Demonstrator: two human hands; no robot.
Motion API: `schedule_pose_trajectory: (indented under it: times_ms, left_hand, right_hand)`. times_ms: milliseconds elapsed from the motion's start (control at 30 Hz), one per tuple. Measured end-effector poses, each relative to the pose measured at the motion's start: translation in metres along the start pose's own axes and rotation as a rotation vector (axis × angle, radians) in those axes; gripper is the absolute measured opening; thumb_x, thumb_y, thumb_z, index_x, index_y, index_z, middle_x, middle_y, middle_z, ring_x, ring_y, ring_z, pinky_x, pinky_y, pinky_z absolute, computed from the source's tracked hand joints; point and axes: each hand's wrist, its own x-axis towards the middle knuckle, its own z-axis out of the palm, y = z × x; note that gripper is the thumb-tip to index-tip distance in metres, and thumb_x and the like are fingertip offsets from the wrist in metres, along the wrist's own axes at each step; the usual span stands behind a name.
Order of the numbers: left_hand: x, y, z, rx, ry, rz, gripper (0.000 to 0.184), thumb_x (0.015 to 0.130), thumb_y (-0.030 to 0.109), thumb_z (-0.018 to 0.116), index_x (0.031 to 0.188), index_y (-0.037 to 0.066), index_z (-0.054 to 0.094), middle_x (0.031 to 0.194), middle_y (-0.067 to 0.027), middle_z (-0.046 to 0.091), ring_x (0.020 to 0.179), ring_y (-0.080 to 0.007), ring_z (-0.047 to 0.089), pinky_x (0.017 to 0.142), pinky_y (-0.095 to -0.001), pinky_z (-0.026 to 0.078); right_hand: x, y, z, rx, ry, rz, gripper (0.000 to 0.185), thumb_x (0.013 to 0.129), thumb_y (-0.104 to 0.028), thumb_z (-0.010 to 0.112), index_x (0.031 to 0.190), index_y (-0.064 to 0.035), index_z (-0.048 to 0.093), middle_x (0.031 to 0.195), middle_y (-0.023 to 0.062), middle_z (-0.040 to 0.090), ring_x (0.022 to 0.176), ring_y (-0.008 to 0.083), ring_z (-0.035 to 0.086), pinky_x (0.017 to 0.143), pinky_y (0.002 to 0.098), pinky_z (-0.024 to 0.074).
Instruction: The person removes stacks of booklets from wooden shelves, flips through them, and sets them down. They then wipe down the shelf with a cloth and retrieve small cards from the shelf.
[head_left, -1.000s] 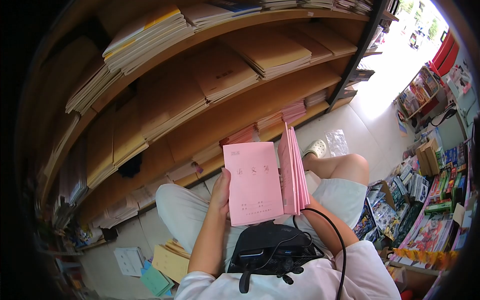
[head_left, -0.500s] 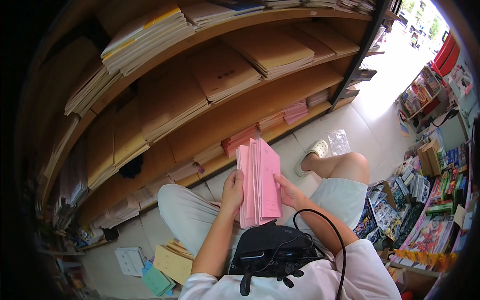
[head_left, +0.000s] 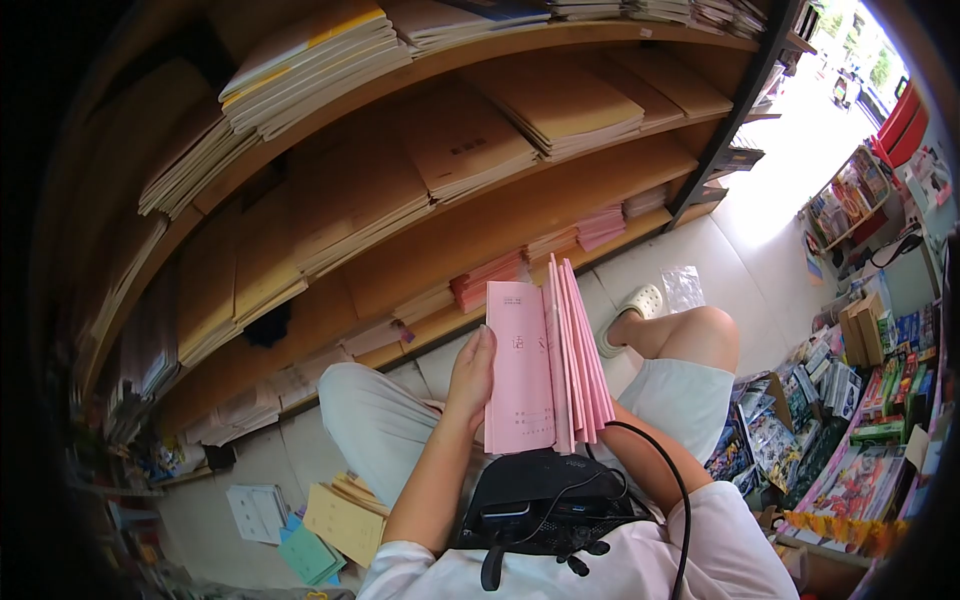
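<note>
Pink notebooks [head_left: 552, 365] held upright between hands, partly fanned. Left edge pinched by left hand [head_left: 471, 370]; right hand hidden behind fan, grip can't be told. Spines best kept aligned, covers lightly pressed to avoid creasing.

Pink notebooks [head_left: 518, 370] stand fanned in the middle, the left one showing its printed cover, the others to its right seen nearly edge-on. The left hand [head_left: 472, 370] holds the left edge; the right hand is hidden behind them, its forearm [head_left: 645, 462] coming in from the near right. A black case [head_left: 545, 490] rests near, against the white shirt [head_left: 620, 560]. On the far side a wooden bookcase [head_left: 620, 180] carries tan booklets [head_left: 575, 100]. Yellow booklets [head_left: 345, 520] and a green booklet [head_left: 310, 553] lie near left on the floor [head_left: 715, 255]. Boxed goods [head_left: 885, 400] crowd the right.
</note>
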Motion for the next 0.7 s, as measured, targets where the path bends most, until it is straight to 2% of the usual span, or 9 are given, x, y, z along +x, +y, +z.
schedule_pose_trajectory:
  times_ms: [233,400,500,600,700]
  left_hand:
    - [-0.003,0.006,-0.002,-0.002,0.049,-0.054,0.048,0.093,0.040,0.036,0.116,-0.001,0.048,0.107,-0.0074,0.056,0.094,-0.0130,0.053,0.083,-0.0257,0.042]
    - [-0.006,0.007,-0.001,-0.040,0.038,-0.016,0.051,0.093,0.040,0.036,0.118,-0.002,0.046,0.112,-0.0096,0.054,0.098,-0.0151,0.053,0.086,-0.0266,0.042]
    - [-0.005,0.004,-0.003,-0.054,0.043,0.008,0.047,0.093,0.040,0.035,0.113,-0.001,0.050,0.111,-0.0089,0.054,0.098,-0.0143,0.053,0.085,-0.0252,0.041]
    - [0.002,-0.009,-0.016,0.243,0.153,0.191,0.039,0.094,0.031,0.037,0.116,0.000,0.041,0.109,-0.0100,0.054,0.099,-0.0156,0.052,0.085,-0.0254,0.040]
    - [-0.018,0.017,0.007,0.316,0.127,0.333,0.040,0.091,0.020,0.044,0.123,0.003,0.027,0.107,-0.0132,0.053,0.100,-0.0183,0.051,0.086,-0.0281,0.039]
  right_hand:
    - [-0.004,0.001,0.011,-0.011,0.002,0.008,0.047,0.084,-0.035,0.051,0.117,-0.0018,0.049,0.113,0.0121,0.056,0.102,0.0245,0.053,0.094,0.0398,0.0382]
    - [-0.008,0.000,0.013,-0.015,-0.009,0.011,0.047,0.084,-0.035,0.051,0.118,-0.0019,0.048,0.113,0.0122,0.055,0.103,0.0247,0.053,0.095,0.0400,0.0380]
    - [-0.008,-0.001,0.016,-0.015,-0.021,0.014,0.047,0.084,-0.035,0.051,0.118,-0.0019,0.048,0.113,0.0122,0.055,0.103,0.0249,0.053,0.095,0.0401,0.0379]
    - [-0.008,-0.001,0.018,-0.013,-0.037,0.009,0.048,0.084,-0.035,0.051,0.119,-0.0020,0.048,0.113,0.0123,0.055,0.103,0.0250,0.053,0.095,0.0402,0.0378]
    - [-0.005,-0.001,0.020,-0.017,-0.058,-0.009,0.048,0.084,-0.035,0.051,0.119,-0.0020,0.047,0.114,0.0124,0.055,0.103,0.0251,0.053,0.095,0.0404,0.0377]
